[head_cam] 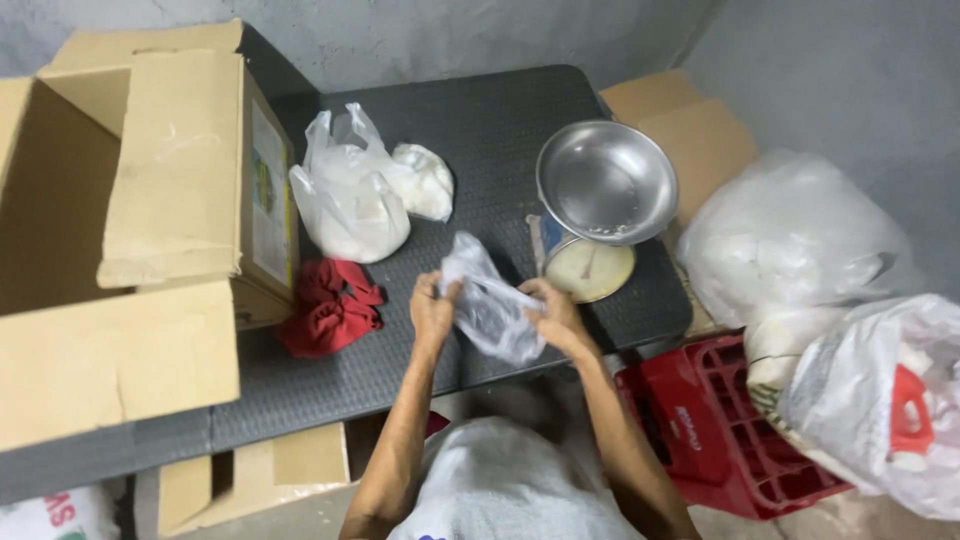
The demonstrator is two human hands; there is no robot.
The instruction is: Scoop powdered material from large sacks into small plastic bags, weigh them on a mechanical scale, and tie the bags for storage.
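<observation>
My left hand (pixel 432 308) and my right hand (pixel 556 314) both grip a thin clear plastic bag (pixel 488 300), stretched between them just above the dark table (pixel 400 360) at its near edge. The bag looks empty and crumpled. Behind it, a kitchen scale with a metal bowl (pixel 605 182) and a round dial (pixel 590 270) stands to the right. Two filled white plastic bags (pixel 350 195) sit at the table's middle, a little beyond my left hand.
A large open cardboard box (pixel 130 230) fills the table's left side, with a red cloth (pixel 330 305) beside it. To the right, a red plastic crate (pixel 725 425) sits on the floor beside big white sacks (pixel 800 240). A white sack (pixel 500 480) lies below me.
</observation>
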